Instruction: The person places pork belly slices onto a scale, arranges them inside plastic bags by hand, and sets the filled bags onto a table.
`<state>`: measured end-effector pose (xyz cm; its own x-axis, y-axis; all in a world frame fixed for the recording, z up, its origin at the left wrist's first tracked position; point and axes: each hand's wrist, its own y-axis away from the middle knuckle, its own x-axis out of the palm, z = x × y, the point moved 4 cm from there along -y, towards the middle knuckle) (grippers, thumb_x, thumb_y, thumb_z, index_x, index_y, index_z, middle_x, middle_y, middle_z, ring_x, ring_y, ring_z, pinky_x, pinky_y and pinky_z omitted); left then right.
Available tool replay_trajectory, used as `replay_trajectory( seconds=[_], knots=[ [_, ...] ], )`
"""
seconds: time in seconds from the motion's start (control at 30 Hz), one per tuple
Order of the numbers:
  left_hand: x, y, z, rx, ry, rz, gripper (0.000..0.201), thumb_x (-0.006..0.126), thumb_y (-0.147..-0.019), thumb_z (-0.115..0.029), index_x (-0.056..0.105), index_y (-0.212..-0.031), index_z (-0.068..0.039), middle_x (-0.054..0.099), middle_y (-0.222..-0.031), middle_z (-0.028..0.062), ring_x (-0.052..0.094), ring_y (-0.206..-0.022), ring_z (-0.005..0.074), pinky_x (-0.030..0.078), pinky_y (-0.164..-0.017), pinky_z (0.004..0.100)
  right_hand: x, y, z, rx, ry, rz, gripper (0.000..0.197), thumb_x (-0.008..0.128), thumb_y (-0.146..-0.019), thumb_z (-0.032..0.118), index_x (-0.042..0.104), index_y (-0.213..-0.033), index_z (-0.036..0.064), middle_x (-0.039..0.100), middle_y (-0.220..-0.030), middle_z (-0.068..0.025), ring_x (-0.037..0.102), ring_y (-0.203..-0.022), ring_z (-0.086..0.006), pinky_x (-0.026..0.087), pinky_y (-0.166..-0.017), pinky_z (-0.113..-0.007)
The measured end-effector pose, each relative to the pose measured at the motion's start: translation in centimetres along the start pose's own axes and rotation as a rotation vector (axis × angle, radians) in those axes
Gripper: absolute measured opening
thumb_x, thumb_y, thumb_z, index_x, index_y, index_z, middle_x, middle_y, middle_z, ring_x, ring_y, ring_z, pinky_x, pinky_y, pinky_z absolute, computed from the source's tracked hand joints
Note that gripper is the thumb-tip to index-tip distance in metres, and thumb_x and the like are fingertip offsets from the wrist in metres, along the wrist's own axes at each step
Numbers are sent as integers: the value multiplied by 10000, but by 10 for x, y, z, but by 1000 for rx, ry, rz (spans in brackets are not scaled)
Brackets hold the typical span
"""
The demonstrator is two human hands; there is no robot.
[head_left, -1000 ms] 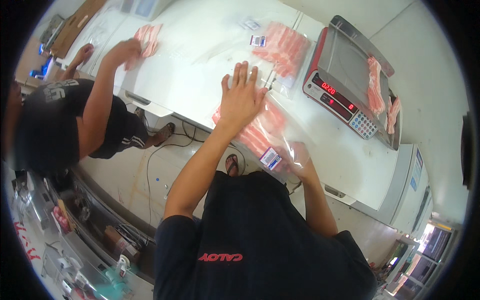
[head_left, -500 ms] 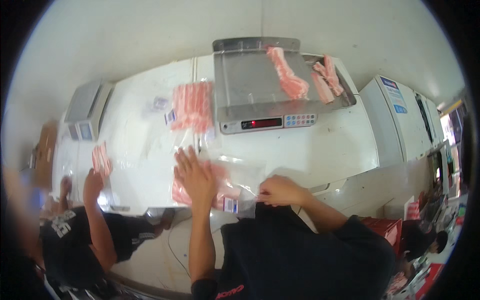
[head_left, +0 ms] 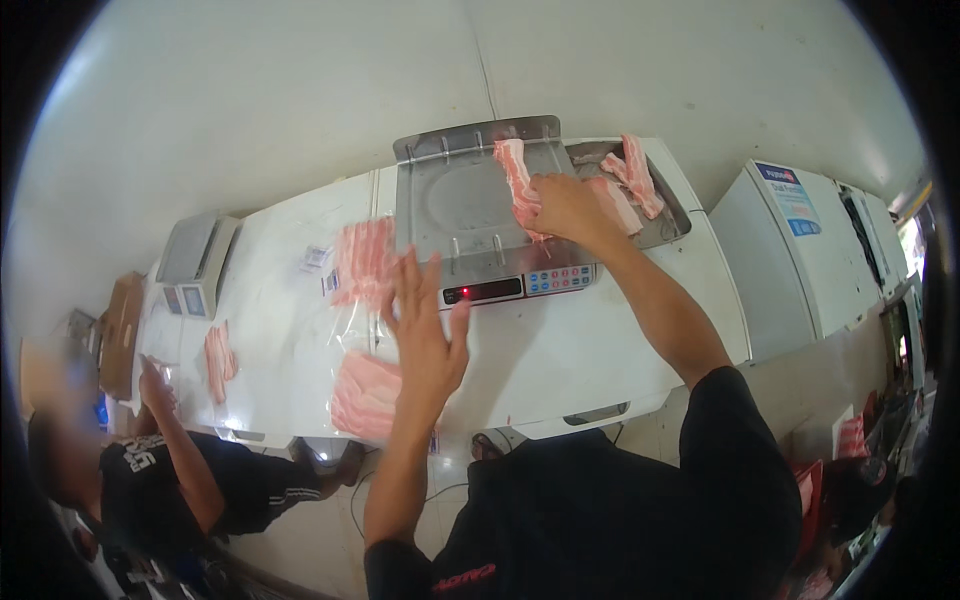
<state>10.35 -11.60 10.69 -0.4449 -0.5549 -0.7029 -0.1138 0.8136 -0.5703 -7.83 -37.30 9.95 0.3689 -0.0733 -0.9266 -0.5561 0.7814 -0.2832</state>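
My right hand (head_left: pixel 562 207) reaches onto the metal pan (head_left: pixel 455 200) of a digital scale, its fingers closed on the lower half of a long pork belly strip (head_left: pixel 513 170). Over the front of the white worktop, my left hand (head_left: pixel 428 335) is raised with fingers spread and nothing in it. Partly behind my left wrist lies a clear bag of sliced pork (head_left: pixel 363 395). A second clear bag of pork strips (head_left: pixel 365 258) lies beyond it, left of the scale. The scale's display (head_left: pixel 485 291) faces me.
A metal tray (head_left: pixel 672 220) with several pork pieces stands right of the scale. Farther left are loose pork slices (head_left: pixel 218 360), small label packets (head_left: pixel 315 258) and another scale (head_left: pixel 195 265). A co-worker (head_left: pixel 150 470) works at the left. A white freezer (head_left: pixel 770 270) stands at right.
My right hand has gone from the near bag up to the pork strip on the scale. My left hand has lifted off that bag. The co-worker's hands have left the loose slices.
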Motion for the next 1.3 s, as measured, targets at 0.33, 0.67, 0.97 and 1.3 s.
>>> replay_trajectory(
  seconds=[0.33,0.67,0.97,1.3],
  knots=[
    [145,-184,-6,201,177,-231,480,684,-987,-184,554,-1436,-74,749,-1100,182,721,-1015,392,559,-902,444,-59,-88,-27,16,-216,307,598,783,-742,476,649,-1082,2,732,-891,-159,716,-791,-299,564,-776,-400],
    [67,-262,-52,-103,1156,-154,324,498,-1139,-220,577,-1382,-22,693,-1036,49,663,-934,127,566,-772,304,-155,-86,9,-474,-909,-371,393,823,-909,162,641,-1224,13,726,-1024,-91,680,-889,-131,569,-724,-290],
    [41,-91,-71,-112,1014,-527,565,376,-1165,-406,387,-1598,-43,547,-1434,140,584,-1246,214,539,-966,366,-71,29,103,-217,-1404,-280,342,806,-899,28,650,-1202,1,690,-1029,-53,657,-923,-114,560,-732,-262],
    [41,51,-77,-458,770,-634,467,390,-1167,-335,512,-1468,2,574,-1230,142,584,-1145,225,477,-1002,351,-5,124,140,-281,-1668,322,402,792,-897,47,574,-1234,17,681,-1140,-76,650,-961,-120,520,-903,-276]
  ],
)
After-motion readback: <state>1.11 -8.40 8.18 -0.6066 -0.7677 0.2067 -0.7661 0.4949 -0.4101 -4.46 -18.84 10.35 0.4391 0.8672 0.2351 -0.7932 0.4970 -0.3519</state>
